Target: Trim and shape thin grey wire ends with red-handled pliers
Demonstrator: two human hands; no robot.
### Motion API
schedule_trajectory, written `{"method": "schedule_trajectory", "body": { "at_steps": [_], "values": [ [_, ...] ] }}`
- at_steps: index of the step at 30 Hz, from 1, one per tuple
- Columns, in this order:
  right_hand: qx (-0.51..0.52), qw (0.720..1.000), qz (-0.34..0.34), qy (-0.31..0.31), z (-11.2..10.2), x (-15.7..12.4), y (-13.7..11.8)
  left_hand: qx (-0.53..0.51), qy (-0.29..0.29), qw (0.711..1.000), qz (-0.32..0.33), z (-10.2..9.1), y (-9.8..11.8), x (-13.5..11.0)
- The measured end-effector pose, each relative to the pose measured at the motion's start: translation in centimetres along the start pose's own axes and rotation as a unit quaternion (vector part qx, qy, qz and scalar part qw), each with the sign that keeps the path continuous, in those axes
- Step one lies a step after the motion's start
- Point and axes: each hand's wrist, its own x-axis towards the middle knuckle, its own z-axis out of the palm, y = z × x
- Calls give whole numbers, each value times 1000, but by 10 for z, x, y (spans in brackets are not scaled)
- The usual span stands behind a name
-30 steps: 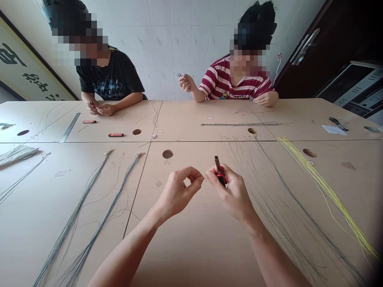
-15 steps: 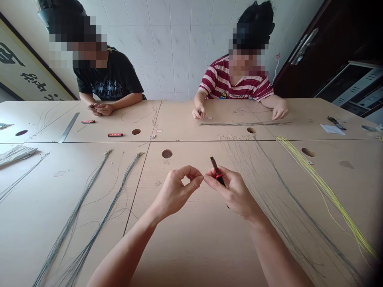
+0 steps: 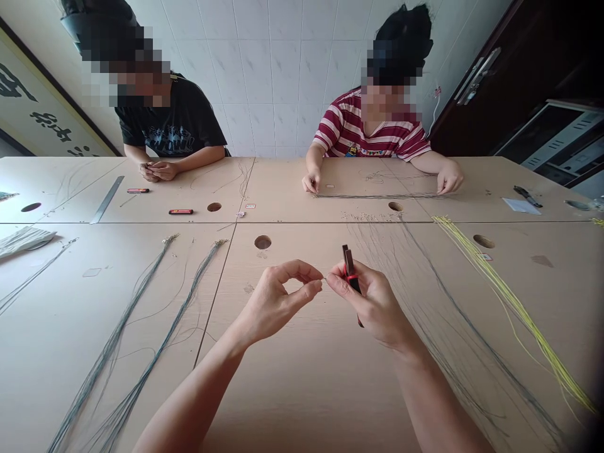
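Above the pale wood-toned table [image 3: 292, 390], a tiny, indistinct thin piece [image 3: 324, 279] is pinched by the left hand [image 3: 283, 299]. A black-and-red, metal-tipped hand tool [image 3: 350, 272] is grasped by the right hand [image 3: 372, 302]. Beyond, thin grey strands [image 3: 377, 196] are touched by a co-worker [image 3: 368, 135].

the right hand [image 3: 375, 302] holds a black-and-red tool [image 3: 350, 272]

Workshop, hand tool [image 3: 350, 270], bundled strands [image 3: 514, 306], joined tables [image 3: 302, 384], two co-workers [image 3: 170, 119]
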Motion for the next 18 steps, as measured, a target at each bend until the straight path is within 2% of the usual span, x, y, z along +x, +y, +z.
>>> {"method": "schedule_trajectory", "body": {
  "at_steps": [18],
  "values": [
    [-24, 999, -35, -3, 3, -2, -3, 10, 5, 1000, -3, 3, 4, -2]
  ]
}}
